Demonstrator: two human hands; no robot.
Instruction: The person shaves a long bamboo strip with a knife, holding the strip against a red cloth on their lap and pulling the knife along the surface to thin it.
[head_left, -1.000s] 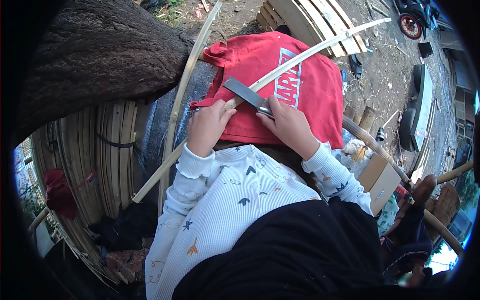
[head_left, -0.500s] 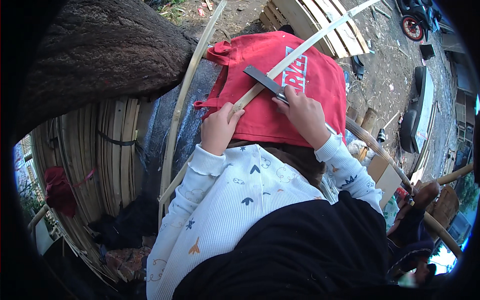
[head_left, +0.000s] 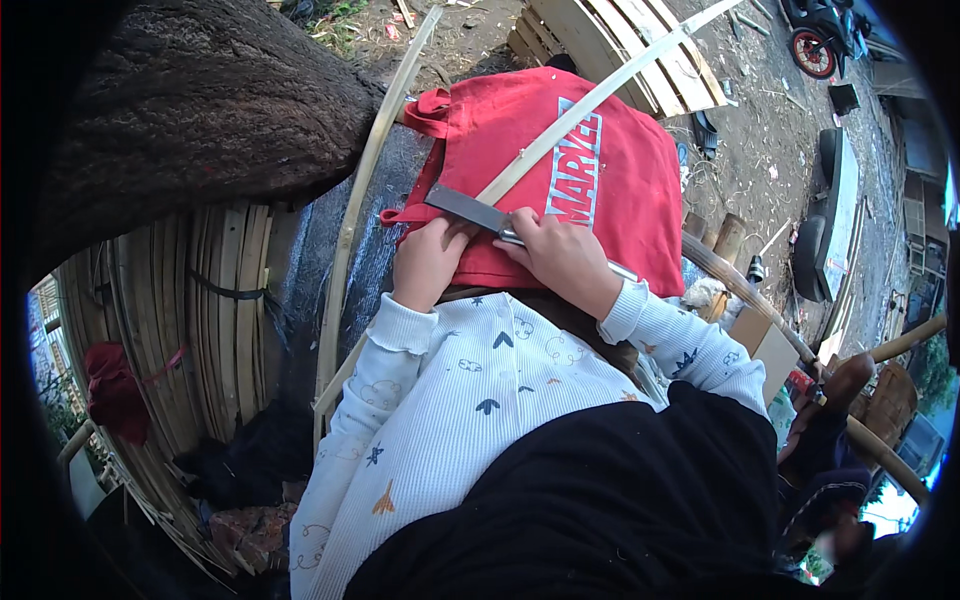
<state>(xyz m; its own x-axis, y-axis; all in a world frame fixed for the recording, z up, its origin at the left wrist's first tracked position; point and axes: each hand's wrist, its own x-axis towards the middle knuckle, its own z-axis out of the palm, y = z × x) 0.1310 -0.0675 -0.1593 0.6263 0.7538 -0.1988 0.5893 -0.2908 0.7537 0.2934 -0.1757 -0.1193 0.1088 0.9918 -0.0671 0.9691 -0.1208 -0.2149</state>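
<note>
A long pale strip of split bamboo or wood (head_left: pixel 600 95) slants over a red cloth bag (head_left: pixel 500 110) that covers my lap. My left hand (head_left: pixel 425 262) is closed round the strip near the bag's near left edge. The strip's lower end comes out beside my left forearm. My right hand (head_left: pixel 567 258) grips the metal handle of a knife (head_left: pixel 466 208) with a broad, flat, dark blade. That blade lies across the strip, just beyond my left fingers and close to them. My left fingertips are partly hidden under the blade.
Another long strip (head_left: pixel 350 215) runs upright to my left, by a thick tree trunk (head_left: pixel 220 120). Bundled slats (head_left: pixel 225 255) stand at the left. Wooden slats (head_left: pixel 640 50) lie at the far side. A bamboo pole (head_left: pixel 745 290) is on the right; a motorbike (head_left: pixel 815 45) stands farther off.
My right hand has drawn the knife down the strip toward me and to the left, from the bag's middle to close by my left hand. The left hand keeps its hold on the strip.
</note>
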